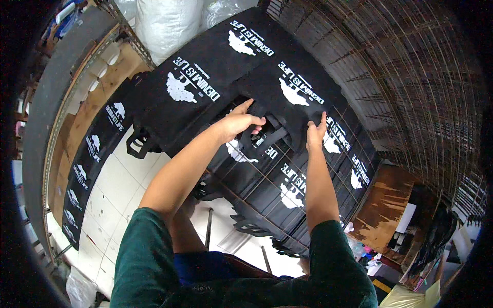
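A black fabric bag [275,84] with a white print lies in front of me, its near edge lifted and creased. My left hand [239,123] grips its near left part, index finger stretched over the cloth and the other fingers curled by the black handle strap [272,136]. At the bag's right side is my right hand [315,136], thumb and index finger up against the cloth; its other fingers are mostly hidden. Beneath lie more printed black pieces [291,192], under the bars of a thin metal grid [246,192].
More printed black pieces [192,82] spread farther off, and a row of them [92,146] hangs at the left by a wooden shelf [67,138]. Tall wire racks [411,66] rise at the right. White sacks [167,25] stand at the back. A worn wooden board [382,200] is at lower right.
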`<state>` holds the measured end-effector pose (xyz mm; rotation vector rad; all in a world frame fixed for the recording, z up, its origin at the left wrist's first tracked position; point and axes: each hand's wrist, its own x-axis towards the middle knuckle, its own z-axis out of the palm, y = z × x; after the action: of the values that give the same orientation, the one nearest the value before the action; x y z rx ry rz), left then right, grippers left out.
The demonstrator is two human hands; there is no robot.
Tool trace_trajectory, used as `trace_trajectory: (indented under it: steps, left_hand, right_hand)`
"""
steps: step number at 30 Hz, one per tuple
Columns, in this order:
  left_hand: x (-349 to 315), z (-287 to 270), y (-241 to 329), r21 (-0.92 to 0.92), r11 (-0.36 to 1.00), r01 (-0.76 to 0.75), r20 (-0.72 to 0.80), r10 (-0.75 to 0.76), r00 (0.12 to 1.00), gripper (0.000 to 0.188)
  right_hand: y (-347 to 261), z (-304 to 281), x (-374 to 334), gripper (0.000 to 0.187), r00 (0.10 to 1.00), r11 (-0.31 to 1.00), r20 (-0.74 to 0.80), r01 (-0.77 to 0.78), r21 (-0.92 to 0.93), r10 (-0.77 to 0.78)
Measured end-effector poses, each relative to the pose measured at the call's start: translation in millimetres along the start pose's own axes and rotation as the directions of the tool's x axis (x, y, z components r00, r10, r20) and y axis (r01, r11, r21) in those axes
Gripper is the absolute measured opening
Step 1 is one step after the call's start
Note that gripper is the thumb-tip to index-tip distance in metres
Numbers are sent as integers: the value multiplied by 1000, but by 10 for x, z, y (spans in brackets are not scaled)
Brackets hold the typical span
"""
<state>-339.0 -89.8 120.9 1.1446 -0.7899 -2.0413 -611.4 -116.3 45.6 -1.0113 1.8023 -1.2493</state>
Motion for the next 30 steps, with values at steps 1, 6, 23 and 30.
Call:
trace_trajectory:
  steps: [1,6,23,30]
  left_hand:
    - [39,-56,-85,-11,1000,-4,3,4,1000,88]
    - [-89,-46,-111,101,995,7,-60,-1,998,93]
    - [-269,-233,-231,260,965,17,-277,58,959,96]
    - [-505,-174,-93,953,247,178,-279,477,833,88]
  right_hand:
    - [94,1,39,75,1000,1000,8,0,14,0]
    - [192,-63,152,74,999,999,22,-34,-23,35]
    - [-36,115,124,74,999,991,-12,-31,-133,30]
    - [-61,-25,4,65,923,820,-173,205,-534,-344]
